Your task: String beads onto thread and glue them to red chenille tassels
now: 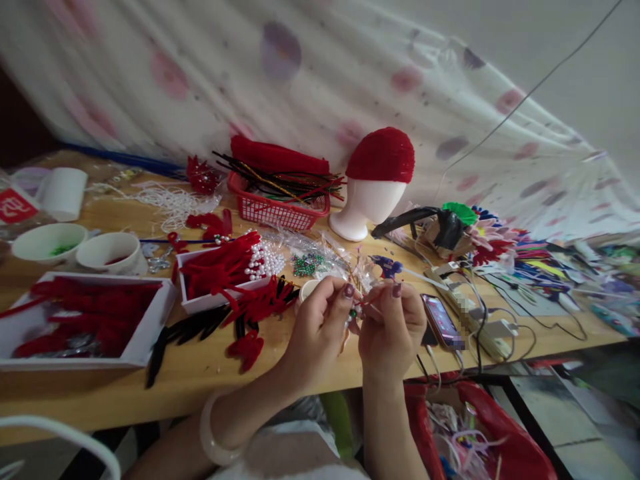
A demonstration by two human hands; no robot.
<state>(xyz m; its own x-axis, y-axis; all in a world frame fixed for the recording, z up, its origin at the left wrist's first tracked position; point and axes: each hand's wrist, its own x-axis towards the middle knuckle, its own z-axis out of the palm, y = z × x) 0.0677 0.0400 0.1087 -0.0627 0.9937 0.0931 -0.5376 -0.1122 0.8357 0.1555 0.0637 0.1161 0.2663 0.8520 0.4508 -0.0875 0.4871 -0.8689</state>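
Note:
My left hand [323, 327] and my right hand [393, 323] meet over the table's front edge, both closed in a pinch. A thin red strand [369, 301] runs between the fingertips, gripped by the right hand. Just under the left fingertips shows a small beaded piece [353, 313] with a green bead and pale beads; the fingers hide most of it. Left of my hands lie red and black fuzzy stems [265, 300]. Behind them a white box [193, 301] holds red fuzzy stems tipped with white pearl beads [264, 259].
At the back stand a red basket [280, 212] of fuzzy stems and a white foam head [373, 200] in a red cap. A phone [443, 321] and power strip [477, 330] with cables lie right. Paper bowls [50, 243] and a white tray [145, 350] are left. A red-lined bin [515, 433] stands below.

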